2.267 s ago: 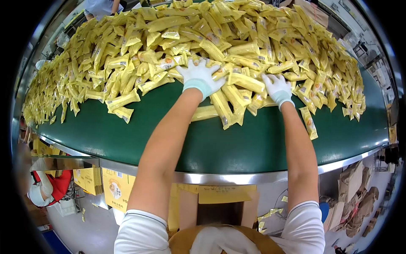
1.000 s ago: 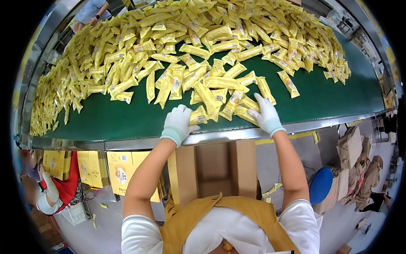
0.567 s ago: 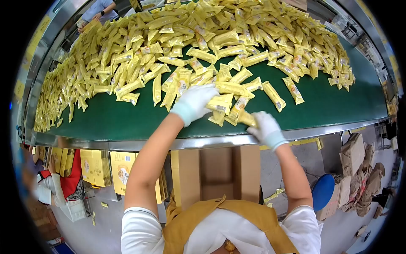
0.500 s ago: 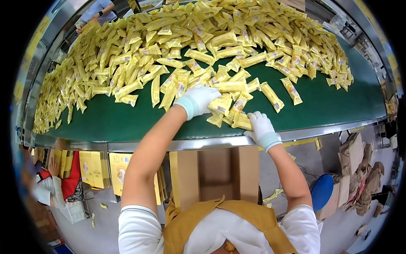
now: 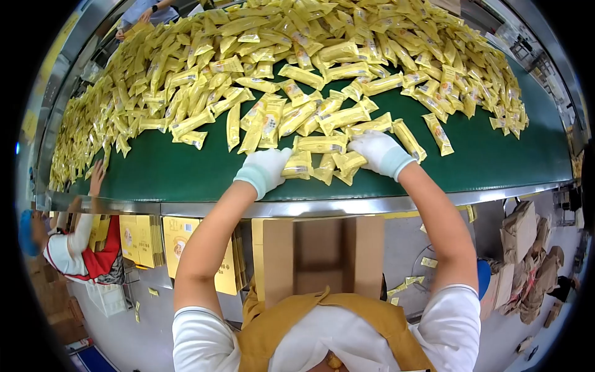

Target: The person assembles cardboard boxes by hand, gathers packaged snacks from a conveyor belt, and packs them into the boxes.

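Both my hands wear white gloves and are over the green belt [image 5: 204, 177], on either side of a small group of yellow wrapped snack packets. My left hand [image 5: 266, 170] is closed round the left end of a packet [image 5: 298, 166] near the belt's front edge. On the other side, my right hand [image 5: 378, 151] has its fingers bent against the right end of a tilted packet [image 5: 348, 163]; its fingertips are partly hidden. Between the hands another packet [image 5: 320, 144] lies crosswise above an upright one [image 5: 325, 168].
A large heap of yellow packets [image 5: 186, 68] covers the belt's far side. Below the metal edge [image 5: 322, 209] stands an open cardboard box [image 5: 279, 260]. Flat yellow cartons [image 5: 198, 248] stand left of it. A co-worker's hand [image 5: 97, 177] reaches over the belt at left.
My left hand has moved left and nearer the front edge. My right hand has moved farther onto the belt. The packets between them have shifted. A co-worker at left now reaches over the belt.
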`<action>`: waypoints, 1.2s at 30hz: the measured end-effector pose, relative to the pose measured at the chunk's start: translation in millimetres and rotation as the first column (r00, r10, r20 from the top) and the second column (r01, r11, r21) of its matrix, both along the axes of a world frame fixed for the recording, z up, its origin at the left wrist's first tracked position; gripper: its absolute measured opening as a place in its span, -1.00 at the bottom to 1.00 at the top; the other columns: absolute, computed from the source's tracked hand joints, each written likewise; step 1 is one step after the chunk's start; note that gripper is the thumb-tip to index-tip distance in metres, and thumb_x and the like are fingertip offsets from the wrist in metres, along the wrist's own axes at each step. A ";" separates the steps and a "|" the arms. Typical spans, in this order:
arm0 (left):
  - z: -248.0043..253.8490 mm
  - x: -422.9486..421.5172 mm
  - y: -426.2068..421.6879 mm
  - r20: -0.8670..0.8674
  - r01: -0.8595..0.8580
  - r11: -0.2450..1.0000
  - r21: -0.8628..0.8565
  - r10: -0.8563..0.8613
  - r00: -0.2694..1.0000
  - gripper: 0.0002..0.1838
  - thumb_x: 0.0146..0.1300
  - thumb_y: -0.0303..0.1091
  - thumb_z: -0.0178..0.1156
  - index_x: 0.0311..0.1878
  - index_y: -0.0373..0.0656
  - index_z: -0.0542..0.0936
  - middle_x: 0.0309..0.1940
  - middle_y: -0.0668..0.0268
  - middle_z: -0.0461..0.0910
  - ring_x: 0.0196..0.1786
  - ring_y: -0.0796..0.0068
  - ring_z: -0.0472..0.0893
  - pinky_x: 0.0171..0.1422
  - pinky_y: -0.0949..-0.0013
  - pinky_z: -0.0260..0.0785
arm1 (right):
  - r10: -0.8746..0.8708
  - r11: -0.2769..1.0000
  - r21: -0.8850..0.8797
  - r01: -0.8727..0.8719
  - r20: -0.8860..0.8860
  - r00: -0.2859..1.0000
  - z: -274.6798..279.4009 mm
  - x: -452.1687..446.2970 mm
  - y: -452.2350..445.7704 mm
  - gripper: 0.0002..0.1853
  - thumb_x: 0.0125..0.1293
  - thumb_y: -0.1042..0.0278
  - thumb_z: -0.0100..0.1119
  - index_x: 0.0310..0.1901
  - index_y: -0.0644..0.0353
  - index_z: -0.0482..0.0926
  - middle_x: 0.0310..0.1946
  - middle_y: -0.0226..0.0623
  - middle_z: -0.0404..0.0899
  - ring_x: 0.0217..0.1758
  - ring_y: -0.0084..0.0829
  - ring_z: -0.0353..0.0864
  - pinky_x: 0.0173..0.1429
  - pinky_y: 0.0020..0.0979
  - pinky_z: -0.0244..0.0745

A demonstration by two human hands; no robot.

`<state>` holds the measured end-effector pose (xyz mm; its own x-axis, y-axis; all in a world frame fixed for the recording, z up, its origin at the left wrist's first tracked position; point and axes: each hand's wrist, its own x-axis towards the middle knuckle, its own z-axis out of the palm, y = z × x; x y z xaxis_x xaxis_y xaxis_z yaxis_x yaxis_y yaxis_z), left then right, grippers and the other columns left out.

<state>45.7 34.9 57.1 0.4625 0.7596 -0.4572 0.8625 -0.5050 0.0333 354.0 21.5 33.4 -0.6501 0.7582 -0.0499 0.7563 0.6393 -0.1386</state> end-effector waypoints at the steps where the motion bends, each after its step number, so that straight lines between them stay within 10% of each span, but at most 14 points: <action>1: -3.5 -5.2 -2.1 0.046 -0.010 1.000 0.016 0.010 0.999 -0.46 0.15 -0.16 0.42 0.19 0.03 0.49 -0.10 0.11 0.71 -0.01 0.05 0.71 0.08 0.10 0.55 | -0.066 0.997 -0.044 0.068 0.044 0.997 3.7 -2.9 -3.5 -0.67 0.10 0.34 0.43 -0.10 0.11 0.58 -0.16 -0.17 0.70 -0.01 -0.11 0.68 0.14 -0.19 0.55; 12: 3.6 -10.6 -12.0 0.076 -0.021 0.997 0.068 0.016 0.997 -0.40 0.22 -0.23 0.37 0.34 0.11 0.44 -0.03 0.20 0.70 0.03 0.13 0.69 0.05 0.14 0.55 | -0.465 0.878 -0.051 0.476 0.141 0.874 -0.9 -0.4 -51.8 -0.56 0.13 0.21 0.47 -0.02 0.09 0.48 -0.18 -0.16 0.68 -0.11 -0.11 0.73 -0.04 -0.18 0.63; 17: -41.6 -36.9 -11.1 0.057 0.114 0.885 0.452 -0.156 0.986 -0.35 0.20 -0.23 0.34 0.37 -0.02 0.41 0.00 0.25 0.66 0.06 0.17 0.66 0.15 0.15 0.49 | -0.356 0.741 0.578 0.342 -0.093 0.930 -22.0 10.4 -68.7 -0.80 0.17 0.41 0.18 -0.15 0.05 0.51 -0.44 -0.40 0.50 -0.29 -0.31 0.60 -0.10 -0.25 0.48; 21: -32.8 -38.8 -44.9 0.228 0.111 0.782 0.614 -0.310 0.923 -0.02 0.07 0.05 0.47 0.49 -0.17 0.29 0.10 0.07 0.55 0.22 0.05 0.52 0.38 0.03 0.32 | -0.366 0.895 0.285 0.344 0.027 0.930 -17.8 6.3 -113.1 0.02 0.14 -0.31 0.36 0.46 0.27 0.27 0.23 0.11 0.34 0.36 0.06 0.29 0.48 -0.01 0.17; 25: 2.0 -28.0 -41.0 0.199 -0.053 0.988 0.145 0.024 0.980 0.27 -0.11 0.24 0.54 0.56 -0.28 0.16 0.20 -0.05 0.45 0.27 -0.08 0.43 0.45 0.09 0.22 | -0.436 0.897 0.099 0.431 0.041 0.899 -8.4 17.4 -104.8 0.08 0.01 -0.25 0.46 0.43 0.34 0.28 0.20 -0.03 0.44 0.23 -0.06 0.42 0.39 -0.15 0.28; 28: -21.5 -35.1 -42.1 0.236 0.014 0.910 0.415 -0.123 0.964 0.31 -0.15 0.22 0.57 0.54 -0.36 0.14 0.13 0.01 0.49 0.24 -0.03 0.45 0.41 0.09 0.23 | -0.479 0.859 -0.067 0.508 0.252 0.841 21.3 14.7 -79.1 0.06 -0.12 -0.34 0.49 0.31 0.34 0.44 0.14 -0.03 0.52 0.19 -0.07 0.47 0.34 -0.19 0.34; 30: -19.7 -35.3 -40.0 0.163 0.001 0.971 0.238 -0.041 0.986 0.29 -0.16 0.20 0.57 0.53 -0.34 0.16 0.15 0.00 0.50 0.25 -0.02 0.46 0.42 0.09 0.24 | -0.461 0.815 -0.198 0.544 0.347 0.817 36.0 13.2 -61.7 0.05 -0.21 -0.42 0.48 0.20 0.34 0.56 0.07 0.00 0.57 0.18 -0.05 0.49 0.32 -0.19 0.38; 36: 11.0 -36.2 -13.3 0.619 0.059 0.996 -0.071 -0.003 0.785 0.16 -0.19 0.05 0.66 0.45 -0.27 0.29 0.24 -0.08 0.46 0.29 -0.04 0.48 0.43 0.15 0.31 | -0.732 0.667 -0.295 0.684 -0.089 0.676 40.5 77.7 -25.8 0.19 -0.26 -0.56 0.46 0.21 0.44 0.55 0.20 0.19 0.45 0.28 0.07 0.44 0.41 -0.21 0.38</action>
<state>9.5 21.6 68.1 0.6901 0.7129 -0.1251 0.6269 -0.5024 0.5954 431.7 -4.2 73.9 0.0651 0.9747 -0.2138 0.9102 -0.1458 -0.3877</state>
